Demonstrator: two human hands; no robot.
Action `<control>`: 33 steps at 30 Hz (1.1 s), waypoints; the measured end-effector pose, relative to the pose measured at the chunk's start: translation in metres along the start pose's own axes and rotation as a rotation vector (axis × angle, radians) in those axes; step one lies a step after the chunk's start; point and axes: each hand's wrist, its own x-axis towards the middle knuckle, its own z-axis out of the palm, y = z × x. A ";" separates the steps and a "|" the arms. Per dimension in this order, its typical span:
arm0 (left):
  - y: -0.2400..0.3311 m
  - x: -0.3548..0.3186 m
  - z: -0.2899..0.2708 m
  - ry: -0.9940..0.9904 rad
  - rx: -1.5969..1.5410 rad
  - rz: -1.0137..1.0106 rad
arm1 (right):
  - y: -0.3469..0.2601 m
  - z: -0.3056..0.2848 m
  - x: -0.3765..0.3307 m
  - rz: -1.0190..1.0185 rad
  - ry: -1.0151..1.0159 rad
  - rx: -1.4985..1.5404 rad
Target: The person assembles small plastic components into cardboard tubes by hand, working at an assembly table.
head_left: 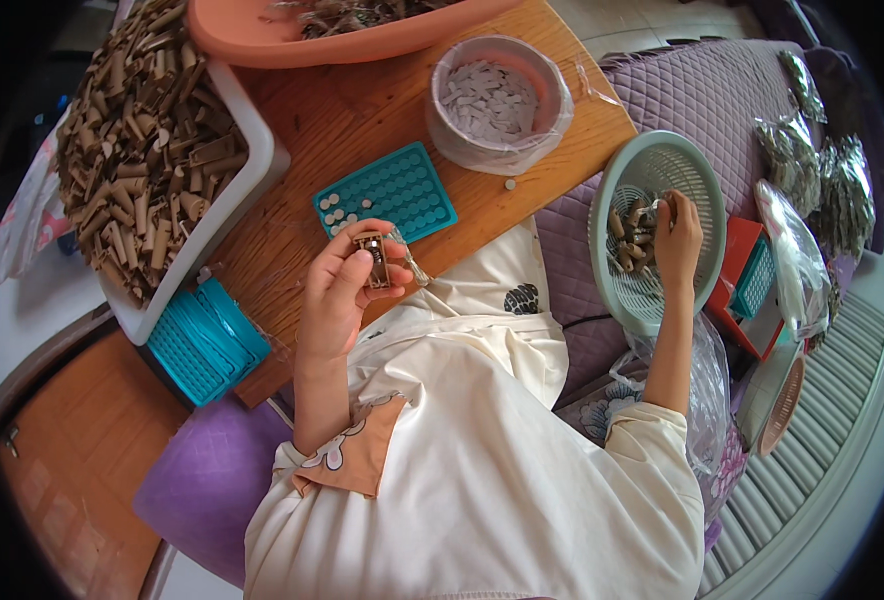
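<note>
In my left hand point(334, 285), held up over the table's near edge, is a small brown plastic housing point(372, 262) with shiny metal parts inside. It is gripped between thumb and fingers. My right hand point(678, 238) is down in a pale green colander point(704, 160) on my right, its fingers curled at several brown housings with metal bits point(634, 240). What those fingers pinch, if anything, is hidden. Just beyond my left hand lies a teal tray with cavities point(407, 190); several small white discs point(337, 215) sit at its left end.
A white bin point(262, 150) heaped with brown plastic parts point(137, 150) stands left on the wooden table point(332, 110). Behind are an orange basin point(252, 45) and a plastic-lined bucket of white pieces point(489, 100). Stacked teal trays point(207, 340) sit lower left. A red box point(747, 270) stands right.
</note>
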 end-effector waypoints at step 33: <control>0.010 -0.018 0.004 -0.095 -0.005 0.097 | -0.167 0.052 -0.013 0.158 -0.268 0.590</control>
